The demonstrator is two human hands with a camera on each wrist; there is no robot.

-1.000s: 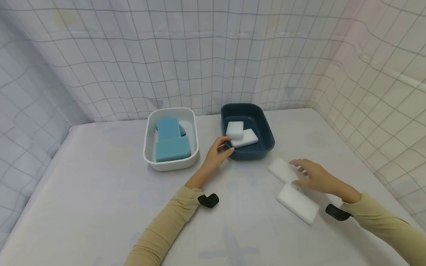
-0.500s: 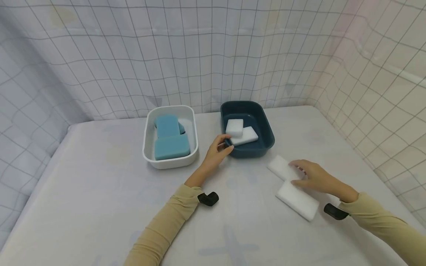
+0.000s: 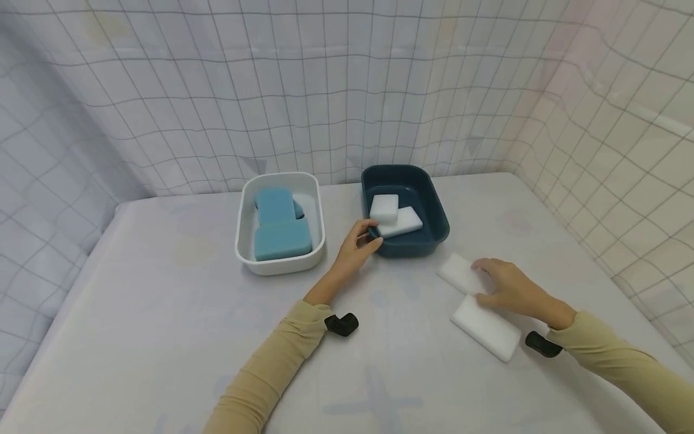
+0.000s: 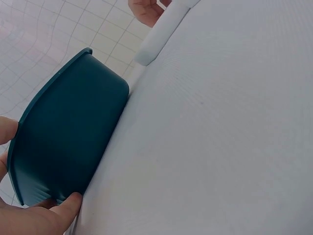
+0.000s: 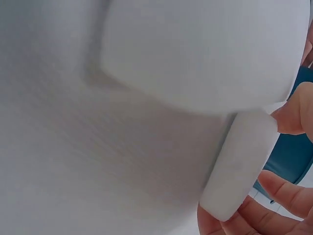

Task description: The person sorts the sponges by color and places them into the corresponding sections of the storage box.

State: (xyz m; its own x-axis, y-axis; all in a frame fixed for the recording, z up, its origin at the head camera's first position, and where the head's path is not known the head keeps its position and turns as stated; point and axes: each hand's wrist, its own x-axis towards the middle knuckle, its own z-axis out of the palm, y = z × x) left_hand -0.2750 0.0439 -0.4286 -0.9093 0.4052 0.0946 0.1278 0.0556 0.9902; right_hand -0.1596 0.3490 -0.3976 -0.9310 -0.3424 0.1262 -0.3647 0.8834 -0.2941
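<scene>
My left hand (image 3: 348, 258) holds the near left corner of a dark teal plastic tub (image 3: 409, 248); in the left wrist view its fingers lie along the rim and the thumb presses the outside wall. Two white sponges, one block (image 3: 384, 208) and one flatter piece (image 3: 403, 220), lie inside that tub. On the right, my right hand (image 3: 512, 289) pinches the farther loose white sponge (image 3: 456, 272) between thumb and fingers, clearest in the right wrist view (image 5: 239, 166). A second loose white sponge (image 3: 486, 328) lies just nearer, close to the thumb.
A white tub (image 3: 317, 256) with several blue sponges (image 3: 282, 239) stands left of the teal one. Both tubs are near the back of the cloth-covered table (image 3: 162, 313). Gridded curtains (image 3: 336, 90) hang behind and at the sides.
The right hand's fingers have closed in a little on the farther loose sponge. My left hand stays at the teal tub's corner, and both tubs keep their places.
</scene>
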